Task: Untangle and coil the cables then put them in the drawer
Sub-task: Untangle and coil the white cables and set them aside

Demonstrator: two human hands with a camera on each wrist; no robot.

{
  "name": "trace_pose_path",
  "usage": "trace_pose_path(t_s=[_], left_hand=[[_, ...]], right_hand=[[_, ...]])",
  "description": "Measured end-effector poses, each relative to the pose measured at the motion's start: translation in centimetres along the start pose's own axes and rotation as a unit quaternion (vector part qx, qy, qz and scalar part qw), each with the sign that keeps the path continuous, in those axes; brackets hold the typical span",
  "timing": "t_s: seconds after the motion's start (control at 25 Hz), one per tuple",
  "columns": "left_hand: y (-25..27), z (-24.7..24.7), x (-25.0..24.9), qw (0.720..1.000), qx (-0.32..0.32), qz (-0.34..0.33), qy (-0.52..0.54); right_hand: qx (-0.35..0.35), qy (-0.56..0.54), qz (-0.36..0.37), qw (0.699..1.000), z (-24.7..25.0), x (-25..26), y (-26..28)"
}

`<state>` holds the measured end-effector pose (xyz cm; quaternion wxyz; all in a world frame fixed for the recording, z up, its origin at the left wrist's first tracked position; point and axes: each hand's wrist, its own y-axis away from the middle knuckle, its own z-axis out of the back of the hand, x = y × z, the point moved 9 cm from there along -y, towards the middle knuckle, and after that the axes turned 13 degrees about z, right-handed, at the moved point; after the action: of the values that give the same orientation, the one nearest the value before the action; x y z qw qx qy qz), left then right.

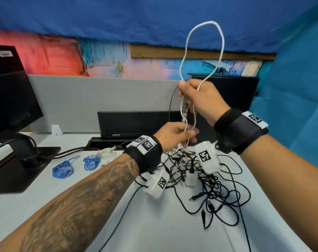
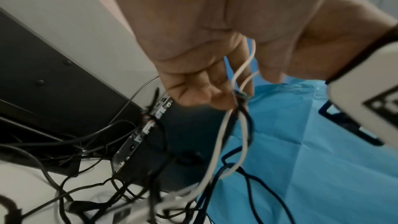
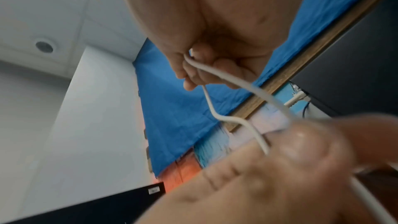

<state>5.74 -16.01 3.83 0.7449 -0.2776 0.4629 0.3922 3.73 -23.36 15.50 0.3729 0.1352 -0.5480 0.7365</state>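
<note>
Blue cloth point(image 1: 154, 19) hangs behind our pale grey bench point(image 1: 154, 224), with a grey partition panel point(image 1: 100, 102) and black monitors at the back. We hold a thin white cable point(image 1: 220, 57) up above the bench: our right hand point(image 1: 200, 99) has its grip curled round the cable, whose long loop rises above the fist. Our left hand point(image 1: 174, 135), lower and just beside the right, pinches the same white strands where they hang down; its grip is clamped on them. Below our hands a tangled heap of thin black cables point(image 1: 209, 188) lies on the bench, and the white strands run down into it. Two small coils of blue cable point(image 1: 63, 169) lie well to the left, near a black monitor base point(image 1: 18, 170).
</note>
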Motion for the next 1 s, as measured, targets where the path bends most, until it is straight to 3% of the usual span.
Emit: trace_pose_path(t_s=[0.12, 0.32, 0.36, 0.48, 0.52, 0.6, 0.68, 0.72, 0.8, 0.92, 1.0], left_hand=[[-1.1, 1.7, -0.4, 0.993, -0.048, 0.007, 0.106], [-1.0, 6.0, -1.0, 0.953, -0.112, 0.043, 0.278], [-1.0, 6.8, -1.4, 0.947, -0.119, 0.042, 0.297], [-0.9, 9.7, -3.0, 0.933, -0.150, 0.027, 0.326], [-0.9, 10.6, -3.6, 0.932, -0.156, 0.020, 0.326], [-0.7, 11.5, -4.4, 0.934, -0.156, 0.014, 0.320], [-0.5, 11.3, -4.5, 0.937, -0.142, 0.021, 0.318], [-0.5, 10.8, -4.4, 0.938, -0.130, 0.027, 0.319], [-0.6, 9.7, -3.8, 0.941, -0.110, 0.039, 0.318], [-0.6, 8.7, -2.5, 0.947, -0.098, 0.057, 0.301], [-0.8, 8.1, -1.6, 0.952, -0.088, 0.068, 0.286]], right_hand=[[0.019, -0.029, -0.015, 0.999, -0.4, -0.9, 0.7], [0.219, 0.014, -0.066, 0.973, -4.7, -7.6, 8.0], [0.282, 0.068, -0.100, 0.952, -5.5, -9.7, 10.1], [0.458, 0.191, -0.199, 0.845, -6.5, -14.9, 15.9], [0.453, 0.210, -0.205, 0.842, -6.0, -15.4, 16.4], [0.341, 0.203, -0.184, 0.899, -4.5, -14.6, 14.4], [0.160, 0.040, -0.194, 0.967, -3.1, -11.7, 11.8], [0.109, -0.072, -0.199, 0.971, -3.2, -9.9, 10.8], [0.098, -0.174, -0.159, 0.967, -4.2, -6.4, 9.2], [0.155, -0.134, -0.087, 0.975, -5.6, -3.6, 8.8], [0.148, -0.150, -0.093, 0.973, -5.8, -3.3, 9.4]])
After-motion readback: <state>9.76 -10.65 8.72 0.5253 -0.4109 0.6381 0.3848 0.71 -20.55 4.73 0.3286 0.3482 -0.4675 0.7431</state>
